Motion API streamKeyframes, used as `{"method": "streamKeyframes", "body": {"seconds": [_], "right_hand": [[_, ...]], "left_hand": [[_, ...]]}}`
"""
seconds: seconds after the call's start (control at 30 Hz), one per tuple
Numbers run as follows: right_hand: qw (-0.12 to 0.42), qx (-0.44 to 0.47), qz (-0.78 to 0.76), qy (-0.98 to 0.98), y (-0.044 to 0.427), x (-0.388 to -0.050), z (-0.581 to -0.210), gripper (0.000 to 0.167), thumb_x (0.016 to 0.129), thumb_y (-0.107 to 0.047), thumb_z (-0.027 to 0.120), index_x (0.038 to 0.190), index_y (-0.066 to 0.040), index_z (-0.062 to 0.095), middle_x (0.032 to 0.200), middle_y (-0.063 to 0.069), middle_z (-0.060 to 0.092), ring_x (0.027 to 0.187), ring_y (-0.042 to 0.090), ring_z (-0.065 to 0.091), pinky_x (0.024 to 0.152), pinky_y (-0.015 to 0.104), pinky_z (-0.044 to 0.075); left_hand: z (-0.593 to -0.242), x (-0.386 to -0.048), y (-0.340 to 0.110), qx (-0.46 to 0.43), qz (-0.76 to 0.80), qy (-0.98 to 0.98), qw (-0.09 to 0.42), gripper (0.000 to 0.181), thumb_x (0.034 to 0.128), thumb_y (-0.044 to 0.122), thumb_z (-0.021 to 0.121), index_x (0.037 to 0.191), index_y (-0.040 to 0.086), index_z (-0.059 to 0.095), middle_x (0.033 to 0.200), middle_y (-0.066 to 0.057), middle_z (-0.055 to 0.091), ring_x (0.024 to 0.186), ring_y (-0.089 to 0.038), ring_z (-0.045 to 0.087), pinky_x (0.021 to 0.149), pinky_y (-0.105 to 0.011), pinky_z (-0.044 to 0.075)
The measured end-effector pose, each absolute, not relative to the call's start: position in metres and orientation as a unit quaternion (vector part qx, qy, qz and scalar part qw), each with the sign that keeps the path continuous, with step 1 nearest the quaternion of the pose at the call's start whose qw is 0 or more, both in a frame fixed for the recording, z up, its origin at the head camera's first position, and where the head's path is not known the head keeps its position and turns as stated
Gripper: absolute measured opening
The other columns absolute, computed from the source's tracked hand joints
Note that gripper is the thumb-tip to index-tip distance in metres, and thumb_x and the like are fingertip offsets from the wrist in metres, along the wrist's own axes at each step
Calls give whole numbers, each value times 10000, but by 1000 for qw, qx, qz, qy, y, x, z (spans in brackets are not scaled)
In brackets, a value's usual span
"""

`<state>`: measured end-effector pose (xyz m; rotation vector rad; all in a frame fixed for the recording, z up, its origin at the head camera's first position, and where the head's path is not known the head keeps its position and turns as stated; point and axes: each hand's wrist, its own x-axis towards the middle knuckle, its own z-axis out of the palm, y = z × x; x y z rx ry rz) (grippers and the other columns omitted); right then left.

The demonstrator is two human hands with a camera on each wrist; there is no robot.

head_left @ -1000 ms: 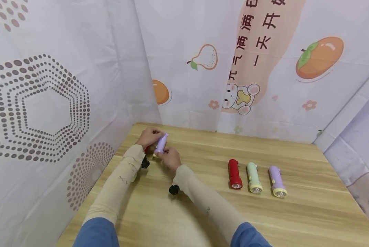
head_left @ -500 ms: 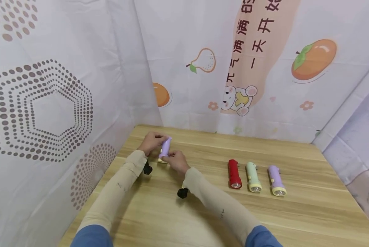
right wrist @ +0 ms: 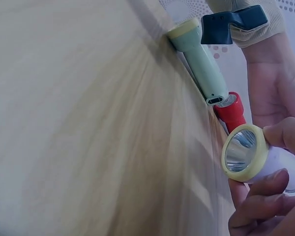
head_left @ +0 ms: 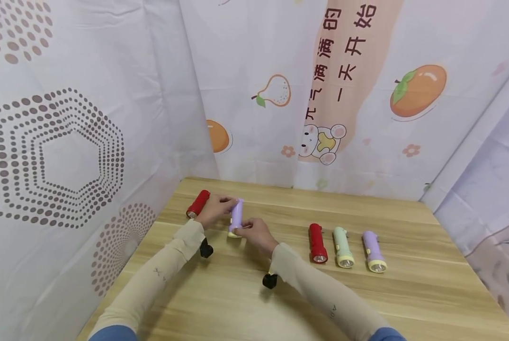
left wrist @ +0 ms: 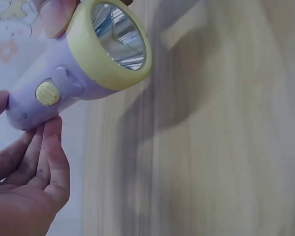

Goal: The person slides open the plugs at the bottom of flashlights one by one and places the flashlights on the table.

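Note:
A purple flashlight (head_left: 236, 215) with a pale yellow rim is held between both hands over the left part of the table. My left hand (head_left: 214, 209) pinches its tail end, thumb on one side and fingertips on the other, as the left wrist view shows. At the lamp end, my right hand (head_left: 258, 235) grips the body just behind the yellow rim (right wrist: 259, 156). The yellow switch (left wrist: 47, 93) faces the left wrist camera. Beyond the left hand lies a red flashlight (head_left: 198, 204). A mint green flashlight (right wrist: 202, 69) shows beside the left wrist; the left arm hides it in the head view.
Toward the right lie a red flashlight (head_left: 317, 243), a mint green flashlight (head_left: 343, 247) and another purple flashlight (head_left: 373, 251), side by side. Printed curtains (head_left: 245, 166) border the wooden table (head_left: 237, 293) at the back and left.
Both hands have moved right and toward me with the purple flashlight, keeping hold of it. The red flashlight at the left has come into full view from behind the left hand.

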<state>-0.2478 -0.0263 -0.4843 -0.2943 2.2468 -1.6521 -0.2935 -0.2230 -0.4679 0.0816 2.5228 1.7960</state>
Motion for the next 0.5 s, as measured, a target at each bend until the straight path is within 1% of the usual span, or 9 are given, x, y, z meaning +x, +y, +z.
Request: {"method": "streamKeyframes", "body": {"seconds": [0.2, 0.37, 0.5], "right_hand": [[177, -100, -583, 787, -5, -235, -482, 380, 883, -259, 825, 1108, 14, 687, 1054, 105, 675, 956, 233, 618, 838, 378, 514], [181, -94, -570, 796, 11, -223, -484, 412, 869, -277, 839, 1123, 9, 687, 1038, 96, 679, 940, 226, 618, 812, 364, 519], [176, -92, -567, 800, 22, -213, -483, 403, 862, -269, 846, 1105, 11, 689, 1016, 90, 682, 917, 205, 597, 772, 324, 495]], "left_hand": [[-471, -287, -206, 20, 591, 806, 42, 383, 979, 342, 712, 1217, 42, 731, 1134, -91, 731, 967, -227, 687, 911, -442, 569], [-475, -276, -192, 17, 594, 802, 59, 393, 989, 345, 702, 1229, 34, 721, 1107, -76, 734, 964, -204, 689, 884, -408, 580], [-476, -267, -180, 22, 596, 800, 69, 389, 995, 343, 695, 1221, 27, 716, 1101, -78, 730, 970, -204, 689, 872, -394, 584]]}}
